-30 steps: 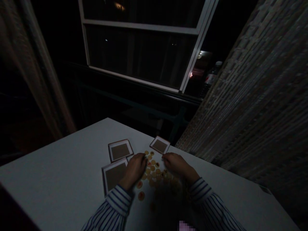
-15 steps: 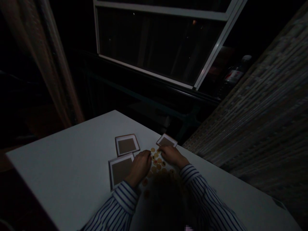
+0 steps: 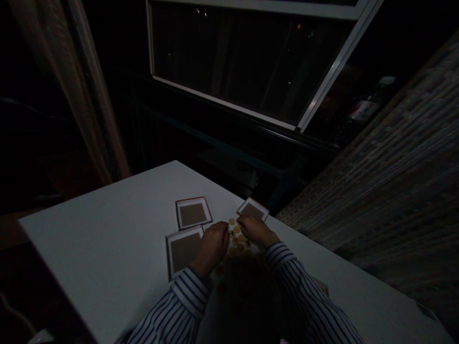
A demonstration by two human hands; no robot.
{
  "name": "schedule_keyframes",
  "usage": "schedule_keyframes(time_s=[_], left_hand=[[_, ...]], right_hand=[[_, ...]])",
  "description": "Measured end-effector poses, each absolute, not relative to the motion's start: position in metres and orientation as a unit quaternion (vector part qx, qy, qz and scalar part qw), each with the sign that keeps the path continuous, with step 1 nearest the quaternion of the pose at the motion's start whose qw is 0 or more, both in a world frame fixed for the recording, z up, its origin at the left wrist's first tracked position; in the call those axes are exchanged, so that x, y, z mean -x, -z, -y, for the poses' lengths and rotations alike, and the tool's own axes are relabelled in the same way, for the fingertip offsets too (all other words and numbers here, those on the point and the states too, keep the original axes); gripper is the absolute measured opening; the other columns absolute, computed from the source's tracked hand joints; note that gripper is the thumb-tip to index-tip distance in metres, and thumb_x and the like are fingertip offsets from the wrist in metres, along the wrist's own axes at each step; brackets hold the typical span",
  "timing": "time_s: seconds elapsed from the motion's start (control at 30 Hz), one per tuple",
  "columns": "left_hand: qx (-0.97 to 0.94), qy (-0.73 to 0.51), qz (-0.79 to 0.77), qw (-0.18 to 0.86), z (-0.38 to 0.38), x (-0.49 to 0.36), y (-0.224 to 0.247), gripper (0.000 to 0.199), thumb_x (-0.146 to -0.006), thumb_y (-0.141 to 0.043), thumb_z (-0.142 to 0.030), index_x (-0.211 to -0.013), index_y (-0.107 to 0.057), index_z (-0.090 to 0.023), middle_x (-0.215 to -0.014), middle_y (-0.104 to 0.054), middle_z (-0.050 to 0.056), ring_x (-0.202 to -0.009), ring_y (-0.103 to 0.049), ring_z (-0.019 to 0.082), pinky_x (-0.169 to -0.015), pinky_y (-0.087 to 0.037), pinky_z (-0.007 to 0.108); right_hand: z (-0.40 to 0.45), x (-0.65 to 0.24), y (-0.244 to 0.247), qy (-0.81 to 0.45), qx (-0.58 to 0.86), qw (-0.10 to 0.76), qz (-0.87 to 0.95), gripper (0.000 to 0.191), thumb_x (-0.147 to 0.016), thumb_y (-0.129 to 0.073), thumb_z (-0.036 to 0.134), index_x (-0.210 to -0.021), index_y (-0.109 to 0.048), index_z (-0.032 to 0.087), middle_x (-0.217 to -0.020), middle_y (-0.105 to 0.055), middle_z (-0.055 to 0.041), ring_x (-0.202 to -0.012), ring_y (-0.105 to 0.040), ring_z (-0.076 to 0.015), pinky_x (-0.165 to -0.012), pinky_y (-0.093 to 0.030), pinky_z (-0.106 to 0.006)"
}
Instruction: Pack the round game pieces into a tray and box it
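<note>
Several round yellowish discs (image 3: pixel 240 238), some with dark or red marks, lie on the white table between my hands. My left hand (image 3: pixel 214 246) is at their left side, its fingers curled together beside the discs; what they hold, if anything, is hidden. My right hand (image 3: pixel 256 229) is at the upper right of the discs, fingers bent down at the edge of the pile, and its fingertips are too dark and small to read. Nearer my body the discs fade into deep shadow.
Two shallow trays, an upper one (image 3: pixel 194 213) and a larger lower one (image 3: pixel 184 250), sit left of the discs. A small tray (image 3: pixel 253 210) stands just beyond my right hand. Past the white table (image 3: pixel 103 239) are a window, curtains and a bottle (image 3: pixel 364 111).
The whole view has shifted slightly, so the table and trays appear a little further right. My left hand has moved slightly closer to the discs.
</note>
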State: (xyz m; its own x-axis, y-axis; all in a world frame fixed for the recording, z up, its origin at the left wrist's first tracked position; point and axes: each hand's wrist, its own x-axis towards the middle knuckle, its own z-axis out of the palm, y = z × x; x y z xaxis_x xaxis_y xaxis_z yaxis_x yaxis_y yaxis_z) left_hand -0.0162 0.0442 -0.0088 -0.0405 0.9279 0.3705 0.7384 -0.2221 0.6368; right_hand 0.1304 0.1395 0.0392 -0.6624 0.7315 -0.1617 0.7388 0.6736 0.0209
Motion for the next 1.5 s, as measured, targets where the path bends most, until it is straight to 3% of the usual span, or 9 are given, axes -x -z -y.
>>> schedule_keyframes(time_s=[0.73, 1.5], left_hand=[[-0.663, -0.418, -0.608, 0.128, -0.041, 0.017, 0.003, 0.027, -0.083, -0.038, -0.017, -0.103, -0.057, -0.016, -0.102, -0.062, 0.010, -0.095, -0.057, 0.021, -0.087, -0.043, 0.035], [-0.647, -0.457, -0.583, 0.180, -0.035, 0.006, -0.003, 0.034, -0.086, -0.039, -0.031, -0.109, -0.057, -0.014, -0.108, -0.063, 0.011, -0.101, -0.058, 0.021, -0.089, -0.044, 0.036]], right_hand=[[-0.123, -0.145, -0.057, 0.012, -0.427, 0.066, -0.902, 0.029, -0.087, -0.037, 0.025, -0.109, -0.056, 0.019, -0.112, -0.059, -0.0093, -0.102, -0.053, -0.0208, -0.080, -0.037, -0.029], [-0.072, -0.196, -0.090, 0.014, -0.421, -0.066, -0.904, 0.030, -0.087, -0.039, 0.024, -0.110, -0.056, 0.017, -0.107, -0.061, -0.0078, -0.097, -0.054, -0.0172, -0.080, -0.037, -0.026]])
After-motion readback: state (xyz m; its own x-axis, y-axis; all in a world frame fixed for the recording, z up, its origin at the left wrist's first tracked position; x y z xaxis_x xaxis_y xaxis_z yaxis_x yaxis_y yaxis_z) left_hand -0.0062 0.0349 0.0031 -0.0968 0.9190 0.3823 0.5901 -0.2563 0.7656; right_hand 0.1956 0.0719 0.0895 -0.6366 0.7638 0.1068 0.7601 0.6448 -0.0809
